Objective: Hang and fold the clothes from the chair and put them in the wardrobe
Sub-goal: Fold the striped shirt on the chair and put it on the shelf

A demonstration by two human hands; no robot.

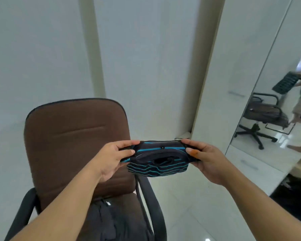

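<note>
A small dark garment with thin turquoise stripes (159, 160) hangs folded in the air between my hands, above the chair's right armrest. My left hand (111, 158) pinches its left end between thumb and fingers. My right hand (205, 159) pinches its right end the same way. Below stands a brown office chair (73, 136) with black armrests. A pile of dark grey clothes (111, 221) lies on its seat. The white wardrobe (233, 70) stands at the right, its mirrored door (274, 94) reflecting the chair and a person.
A white wall with beige vertical strips fills the background behind the chair. Glossy white floor tiles (195, 202) lie between the chair and the wardrobe. Dark items (295, 199) show low at the far right, beside the wardrobe's drawer fronts.
</note>
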